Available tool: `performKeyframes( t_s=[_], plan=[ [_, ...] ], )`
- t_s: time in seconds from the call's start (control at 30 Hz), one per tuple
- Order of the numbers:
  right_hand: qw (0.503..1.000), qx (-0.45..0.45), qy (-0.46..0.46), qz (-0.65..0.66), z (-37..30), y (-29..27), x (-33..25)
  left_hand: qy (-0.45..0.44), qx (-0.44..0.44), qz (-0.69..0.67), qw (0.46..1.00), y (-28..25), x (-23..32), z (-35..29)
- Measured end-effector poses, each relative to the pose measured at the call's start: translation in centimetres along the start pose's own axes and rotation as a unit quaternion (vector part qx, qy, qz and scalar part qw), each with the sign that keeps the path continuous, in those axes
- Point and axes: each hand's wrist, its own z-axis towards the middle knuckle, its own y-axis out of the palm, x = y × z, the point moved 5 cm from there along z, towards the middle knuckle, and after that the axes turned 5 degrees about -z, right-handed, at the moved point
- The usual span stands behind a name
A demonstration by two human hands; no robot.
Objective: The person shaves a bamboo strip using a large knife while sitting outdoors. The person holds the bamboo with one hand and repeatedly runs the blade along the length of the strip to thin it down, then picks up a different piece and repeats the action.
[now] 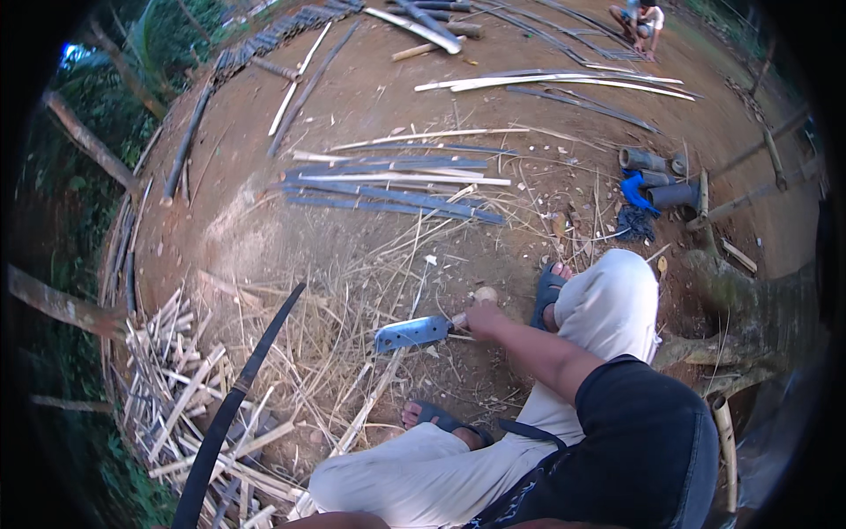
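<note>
My right hand (482,319) is wrapped round the wooden handle of a cleaver (411,334) in front of my knees. Its broad, shiny blade, dotted with dark marks, points left over the littered ground. Of my left arm only a bit of forearm (330,521) shows at the lower edge; the hand itself is out of the picture. A long dark bamboo strip (231,401) slants up from the lower edge on the left, tapering to a tip, with a pale node partway along. Whether my left hand holds its lower end is hidden.
Split bamboo pieces (189,397) are heaped at left, beside thin shavings (308,353). Dark and pale strips (397,185) lie ahead. Bamboo tubes (643,159) and a blue bag (636,189) are at right, near a tree trunk (749,309). Another person (645,22) crouches far off.
</note>
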Motion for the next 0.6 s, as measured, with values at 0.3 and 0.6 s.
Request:
performKeyframes(
  t_s=[0.3, 0.6],
  plan=[
    [0.978, 0.171, -0.09, -0.081, 1.9, 4.6, -1.6, -0.066, -0.084, -0.13, 0.986, -4.0, -1.5, 0.8],
    [0.997, -0.057, -0.042, -0.016, 2.0, -1.2, -4.0, -0.02, -0.039, -0.126, 0.991, -4.5, -2.8, 0.2]
  ],
)
